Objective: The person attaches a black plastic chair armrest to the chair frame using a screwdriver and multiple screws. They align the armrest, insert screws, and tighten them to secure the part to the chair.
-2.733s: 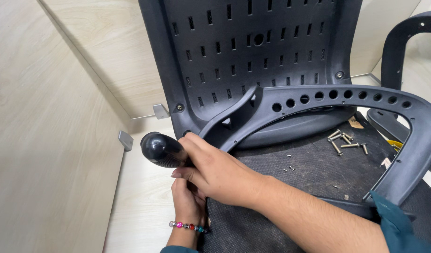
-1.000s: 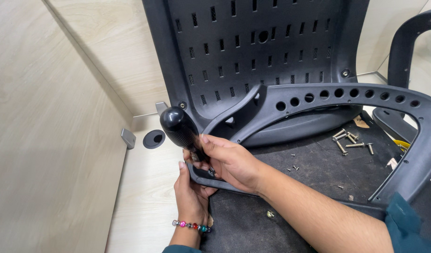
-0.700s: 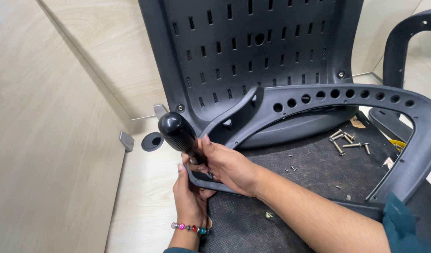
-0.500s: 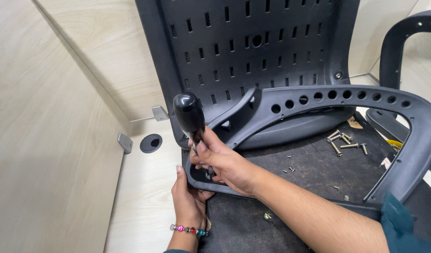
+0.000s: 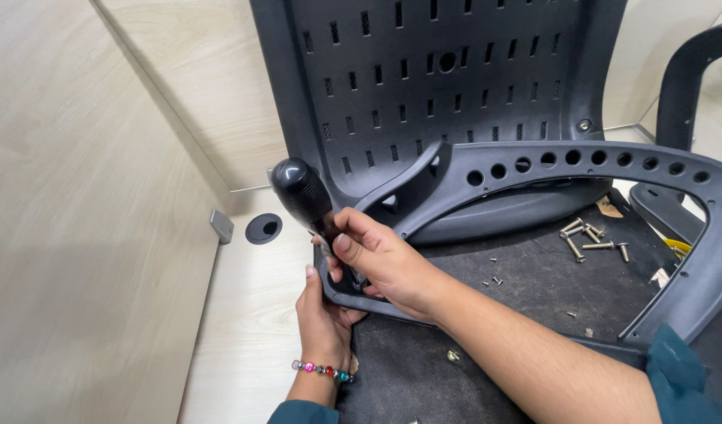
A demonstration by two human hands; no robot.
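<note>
Black plastic fills most of the view: a chair back [image 5: 447, 94] with many small slots stands up at twelve o'clock, and a curved armrest frame [image 5: 581, 169] with a row of round holes bends across from the middle out to three o'clock. The right hand [image 5: 376, 263] is closed around the thin neck of a screwdriver [image 5: 302, 196] with a fat round black handle, and the handle tips up toward eleven o'clock. The left hand [image 5: 325, 314], with a bead bracelet [image 5: 321, 371] on its wrist, comes up from six o'clock and its fingers are curled tight on the low end of the frame, right under the tool. The tip of the tool is hidden behind the right hand, so I cannot tell if it sits in a screw. To do this step well, I think the tool should stand straight over the screw, the right hand should push down while it turns slowly, and the left hand should keep the frame from wobbling. Loose screws [image 5: 588, 235] lie on the dark mat [image 5: 533, 290] at three o'clock, well apart from both hands. A round grommet hole [image 5: 263, 228] sits in the pale wooden desk [image 5: 243, 330] at nine o'clock.
</note>
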